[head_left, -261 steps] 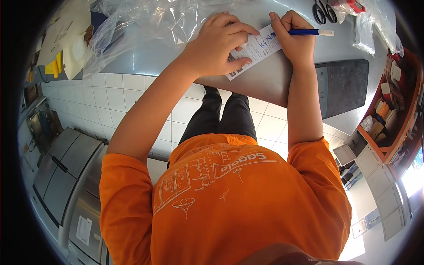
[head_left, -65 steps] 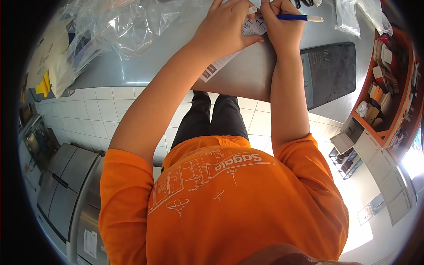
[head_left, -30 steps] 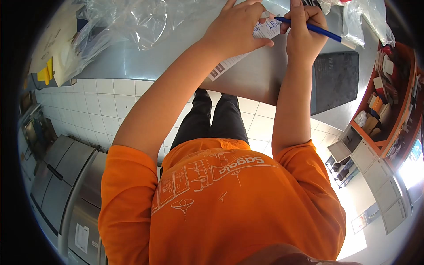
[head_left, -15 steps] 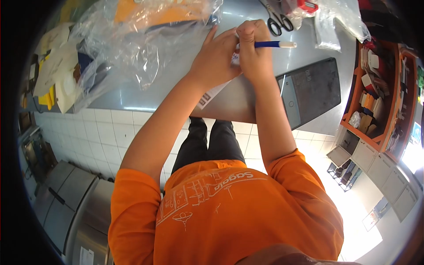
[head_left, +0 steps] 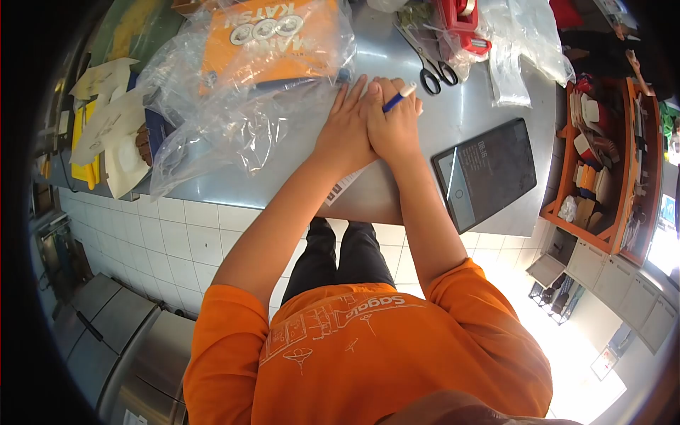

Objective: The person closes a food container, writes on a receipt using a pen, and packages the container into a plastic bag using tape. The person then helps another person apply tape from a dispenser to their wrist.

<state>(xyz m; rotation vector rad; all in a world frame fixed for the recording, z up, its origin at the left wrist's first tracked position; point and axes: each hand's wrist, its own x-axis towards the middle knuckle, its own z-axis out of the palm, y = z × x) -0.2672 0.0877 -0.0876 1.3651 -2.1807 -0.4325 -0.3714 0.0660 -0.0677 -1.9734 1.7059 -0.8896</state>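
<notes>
The largest thing I get in my feed is the steel bench (head_left: pixel 290 178), whose near edge runs just past the tablet (head_left: pixel 489 173), so I take all bearings from that. Well to the left of the tablet spreads a heap of clear plastic (head_left: pixel 248 134); an orange packet (head_left: pixel 273 42) shows through it, farther from the body than the tablet, though I cannot tell whether the film wraps it or only covers it. Nearer, just left of the tablet, I see both hands together: the left hand (head_left: pixel 347 127) lies flat with its fingers stretched out, and the right hand (head_left: pixel 393 126) overlaps its inner side, clasping a pen. Beneath them, left of the tablet, is the paper slip (head_left: pixel 343 188), mostly hidden, its printed near end reaching toward the bench edge. I judge it light, limp and easily creased or slid on smooth steel, so I would pin it flat with spread fingers and lift it by a free corner. Beyond the tablet, a little left, lie the scissors (head_left: pixel 427 59), handles toward the hands. Smallest is the blue pen (head_left: pixel 398 98), left of the tablet, white end up, tip out of my sight; it should be light, stiff and smooth, best pinched low on the barrel.
</notes>
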